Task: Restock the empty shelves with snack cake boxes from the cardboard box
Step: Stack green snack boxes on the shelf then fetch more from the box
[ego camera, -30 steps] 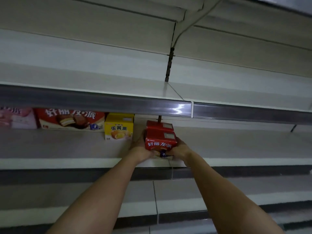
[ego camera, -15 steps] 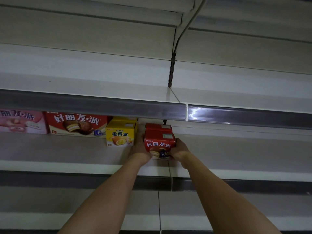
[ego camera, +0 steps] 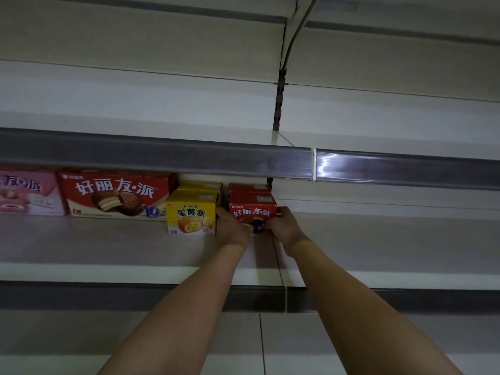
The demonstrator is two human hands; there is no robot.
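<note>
A small red snack cake box (ego camera: 253, 208) stands on the middle shelf (ego camera: 108, 244), just right of a yellow box (ego camera: 191, 212). My left hand (ego camera: 231, 228) grips its left side and my right hand (ego camera: 284, 227) grips its right side. A second red box (ego camera: 249, 187) shows behind it. Further left along the shelf sit a wide red box (ego camera: 116, 196) and a pink box (ego camera: 27, 193). The cardboard box is out of view.
The upper shelf's grey price rail (ego camera: 162, 155) hangs just above the boxes. The shelf to the right of the red box (ego camera: 378, 239) holds nothing. A dark slotted upright (ego camera: 278, 109) and a cable (ego camera: 295, 36) run up the back wall. A lower shelf (ego camera: 81, 342) lies below.
Both hands have pushed the red box deeper onto the shelf, level with the yellow box. The view has moved closer and the shelves sit lower in the frame.
</note>
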